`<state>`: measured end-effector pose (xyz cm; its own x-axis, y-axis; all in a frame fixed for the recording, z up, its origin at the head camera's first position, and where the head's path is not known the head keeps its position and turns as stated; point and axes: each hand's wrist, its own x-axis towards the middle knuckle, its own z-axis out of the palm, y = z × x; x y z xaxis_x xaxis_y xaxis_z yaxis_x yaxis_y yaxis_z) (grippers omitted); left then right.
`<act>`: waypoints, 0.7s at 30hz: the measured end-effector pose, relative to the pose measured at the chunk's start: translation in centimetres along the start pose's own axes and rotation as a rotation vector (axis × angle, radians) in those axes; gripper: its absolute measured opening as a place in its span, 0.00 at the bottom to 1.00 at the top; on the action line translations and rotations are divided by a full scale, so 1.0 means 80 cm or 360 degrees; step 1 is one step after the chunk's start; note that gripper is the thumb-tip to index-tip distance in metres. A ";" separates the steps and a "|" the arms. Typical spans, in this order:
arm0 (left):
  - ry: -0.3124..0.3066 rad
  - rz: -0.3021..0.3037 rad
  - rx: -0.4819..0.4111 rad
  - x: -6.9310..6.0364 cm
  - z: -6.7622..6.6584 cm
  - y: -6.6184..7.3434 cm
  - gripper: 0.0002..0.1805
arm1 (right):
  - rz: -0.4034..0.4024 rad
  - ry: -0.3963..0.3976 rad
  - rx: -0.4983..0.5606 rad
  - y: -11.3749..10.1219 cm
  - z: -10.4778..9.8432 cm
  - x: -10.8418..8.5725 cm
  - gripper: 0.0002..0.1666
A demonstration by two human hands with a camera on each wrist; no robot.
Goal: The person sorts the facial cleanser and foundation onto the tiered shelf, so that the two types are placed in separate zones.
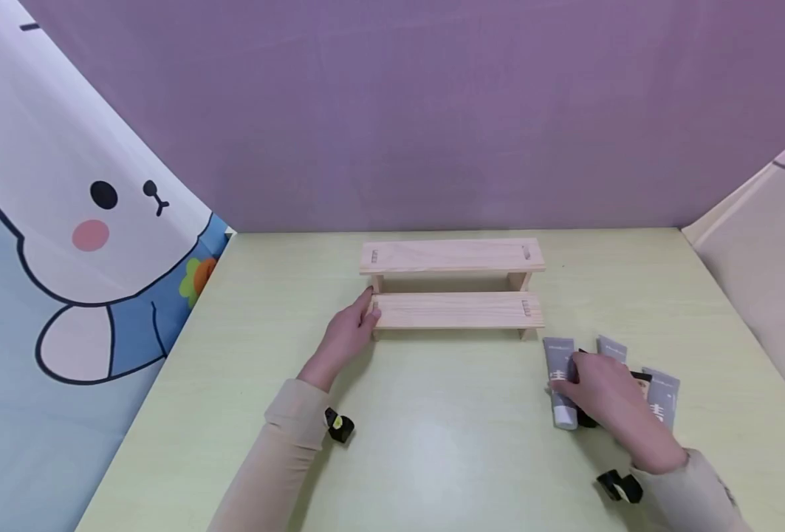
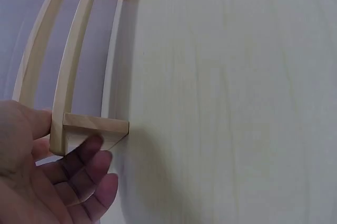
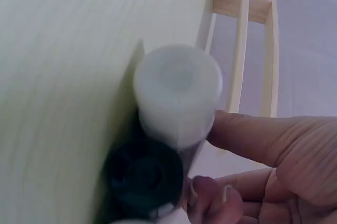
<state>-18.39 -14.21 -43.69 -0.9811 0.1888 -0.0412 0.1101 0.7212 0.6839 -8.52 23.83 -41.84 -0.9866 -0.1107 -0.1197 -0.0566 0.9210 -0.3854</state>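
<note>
A two-step wooden shelf [image 1: 458, 310] stands on the table. At the left end of its lower step, my left hand [image 1: 345, 336] grips the board, thumb on top and fingers curled by the side support [image 2: 95, 124]. My right hand [image 1: 608, 395] pinches a grey squeeze tube [image 1: 560, 362] between thumb and fingers, to the right of the shelf's front. The tube's pale cap [image 3: 179, 87] points toward me, and a dark cap [image 3: 147, 176] lies close beside it. Part of the tube group is hidden under the right hand.
More grey tubes lie behind and right of the right hand, one at the back [image 1: 612, 346] and one at the far right [image 1: 662, 395], with a black-and-beige tube [image 1: 642, 380] between. A purple cloth [image 1: 432, 118] hangs behind the table [image 1: 445, 428]; a cartoon-print cloth [image 1: 46, 185] hangs left.
</note>
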 end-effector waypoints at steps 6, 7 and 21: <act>-0.0015 -0.0043 -0.0059 0.000 -0.002 -0.002 0.31 | 0.0132 -0.0168 -0.0003 -0.013 -0.001 0.004 0.20; -0.0018 -0.0042 -0.0068 0.000 -0.003 -0.002 0.31 | 0.0150 -0.0180 -0.0013 -0.015 -0.001 0.004 0.20; -0.0050 -0.0091 -0.0223 -0.003 -0.006 -0.006 0.30 | 0.0124 -0.0108 0.0029 -0.023 -0.007 -0.009 0.24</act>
<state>-18.27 -14.95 -43.66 -0.9795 0.1723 -0.1041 0.0288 0.6316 0.7747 -7.78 22.43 -40.49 -0.9752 -0.0648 -0.2116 0.0232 0.9209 -0.3891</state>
